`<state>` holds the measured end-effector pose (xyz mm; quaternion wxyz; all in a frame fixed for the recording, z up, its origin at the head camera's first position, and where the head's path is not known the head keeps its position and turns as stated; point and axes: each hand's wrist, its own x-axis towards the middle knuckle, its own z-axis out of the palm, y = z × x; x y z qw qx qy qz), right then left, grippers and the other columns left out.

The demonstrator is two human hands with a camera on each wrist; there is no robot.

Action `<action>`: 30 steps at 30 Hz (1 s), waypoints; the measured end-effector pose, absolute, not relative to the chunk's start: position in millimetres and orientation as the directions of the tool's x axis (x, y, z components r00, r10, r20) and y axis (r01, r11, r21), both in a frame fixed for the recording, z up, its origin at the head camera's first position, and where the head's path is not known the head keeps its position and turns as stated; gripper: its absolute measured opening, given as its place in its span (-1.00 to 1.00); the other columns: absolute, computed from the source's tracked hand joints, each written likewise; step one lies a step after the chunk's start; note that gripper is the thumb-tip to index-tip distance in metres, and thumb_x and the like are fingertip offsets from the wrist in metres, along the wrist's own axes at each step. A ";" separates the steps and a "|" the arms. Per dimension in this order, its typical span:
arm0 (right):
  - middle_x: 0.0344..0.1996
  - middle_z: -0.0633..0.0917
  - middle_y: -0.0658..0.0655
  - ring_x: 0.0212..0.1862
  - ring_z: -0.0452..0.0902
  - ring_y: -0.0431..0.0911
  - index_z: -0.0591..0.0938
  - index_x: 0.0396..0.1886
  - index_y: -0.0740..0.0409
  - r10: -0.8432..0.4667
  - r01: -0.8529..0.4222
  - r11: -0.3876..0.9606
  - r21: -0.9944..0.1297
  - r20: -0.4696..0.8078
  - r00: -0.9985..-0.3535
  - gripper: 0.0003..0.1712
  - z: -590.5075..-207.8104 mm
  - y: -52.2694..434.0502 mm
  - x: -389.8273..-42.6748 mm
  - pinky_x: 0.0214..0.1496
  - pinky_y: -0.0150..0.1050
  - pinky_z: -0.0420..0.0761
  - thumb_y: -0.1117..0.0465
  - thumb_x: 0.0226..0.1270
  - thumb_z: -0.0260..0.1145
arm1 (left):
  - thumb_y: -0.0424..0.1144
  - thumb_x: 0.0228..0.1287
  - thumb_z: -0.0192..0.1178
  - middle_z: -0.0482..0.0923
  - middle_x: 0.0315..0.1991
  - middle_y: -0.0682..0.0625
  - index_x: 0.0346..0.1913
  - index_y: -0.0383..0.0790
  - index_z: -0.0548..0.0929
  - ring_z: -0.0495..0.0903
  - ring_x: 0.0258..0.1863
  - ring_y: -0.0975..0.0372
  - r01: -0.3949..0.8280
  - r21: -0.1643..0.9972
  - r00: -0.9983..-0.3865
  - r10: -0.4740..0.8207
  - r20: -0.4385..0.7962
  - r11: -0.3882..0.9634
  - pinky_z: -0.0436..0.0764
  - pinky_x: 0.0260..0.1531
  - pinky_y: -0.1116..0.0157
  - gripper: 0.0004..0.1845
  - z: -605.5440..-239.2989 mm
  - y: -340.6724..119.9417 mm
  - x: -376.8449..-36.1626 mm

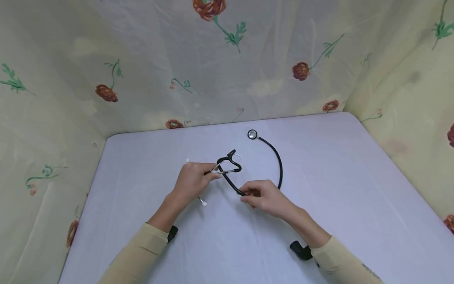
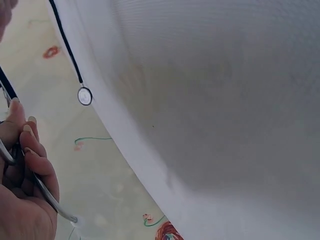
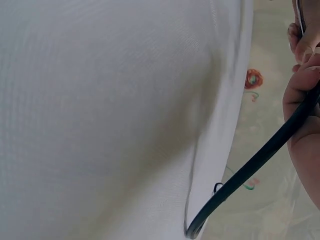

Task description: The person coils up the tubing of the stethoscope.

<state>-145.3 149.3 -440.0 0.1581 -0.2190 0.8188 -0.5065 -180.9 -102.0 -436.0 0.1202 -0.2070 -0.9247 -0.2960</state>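
Note:
A black stethoscope spans both hands above the white table. My left hand grips its metal ear tubes close to the black Y-shaped yoke. White ear tips stick out on either side of that hand. With thumb and fingers, my right hand pinches the black tubing partway along. Beyond the right hand, the tubing curves away to the round chest piece, which lies toward the table's far edge. In the left wrist view, fingers curl round a metal ear tube.
A white cloth covers the table. Flower-patterned curtains hang behind it and along both sides. Black wrist devices show below the sleeves. A thin pale loop shows beside the yoke.

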 end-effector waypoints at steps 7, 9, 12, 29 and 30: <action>-0.46 0.71 0.21 -0.48 0.49 -0.26 0.72 -0.14 0.31 -0.534 -0.232 0.427 -0.874 -0.037 -0.845 -0.78 -438.1 148.8 -142.0 -0.45 -0.40 0.49 0.29 0.26 0.41 | -0.07 0.10 0.45 0.78 -0.41 0.14 -0.34 0.06 0.79 0.64 -0.47 0.29 0.435 0.434 -0.888 0.297 0.351 0.789 0.56 -0.41 0.23 -0.91 -438.7 -99.8 -182.4; -0.45 0.72 0.18 -0.47 0.50 -0.25 0.73 -0.14 0.29 -0.532 -0.250 0.436 -0.864 -0.024 -0.846 -0.79 -437.0 149.4 -141.9 -0.45 -0.39 0.50 0.29 0.26 0.41 | -0.06 0.09 0.45 0.76 -0.45 0.14 -0.37 0.06 0.78 0.62 -0.50 0.28 0.433 0.412 -0.888 0.300 0.349 0.802 0.55 -0.43 0.22 -0.91 -439.8 -100.0 -182.6; -0.44 0.73 0.11 -0.45 0.51 -0.25 0.74 -0.18 0.26 -0.521 -0.288 0.457 -0.841 0.010 -0.854 -0.82 -433.3 150.5 -142.9 -0.44 -0.40 0.51 0.29 0.25 0.41 | -0.05 0.09 0.44 0.74 -0.50 0.14 -0.39 0.05 0.76 0.59 -0.53 0.27 0.440 0.387 -0.883 0.314 0.348 0.810 0.53 -0.47 0.21 -0.89 -440.6 -100.1 -182.1; -0.44 0.71 -0.02 -0.48 0.43 -0.24 0.78 -0.24 0.12 -0.543 -0.481 0.464 -0.744 0.190 -0.818 -0.85 -398.8 157.1 -163.8 -0.43 -0.37 0.48 0.37 0.27 0.34 | -0.02 0.06 0.46 0.68 -0.58 0.18 -0.45 -0.01 0.67 0.59 -0.62 0.34 0.571 0.157 -0.786 0.480 0.389 0.806 0.47 -0.61 0.32 -0.80 -431.6 -93.4 -169.9; -0.43 0.71 -0.02 -0.48 0.43 -0.25 0.78 -0.23 0.13 -0.543 -0.488 0.457 -0.744 0.201 -0.815 -0.86 -398.8 157.0 -164.5 -0.43 -0.38 0.48 0.37 0.28 0.34 | -0.01 0.06 0.45 0.68 -0.58 0.18 -0.44 -0.01 0.67 0.59 -0.62 0.35 0.580 0.144 -0.778 0.494 0.388 0.802 0.48 -0.61 0.33 -0.79 -431.9 -93.3 -169.6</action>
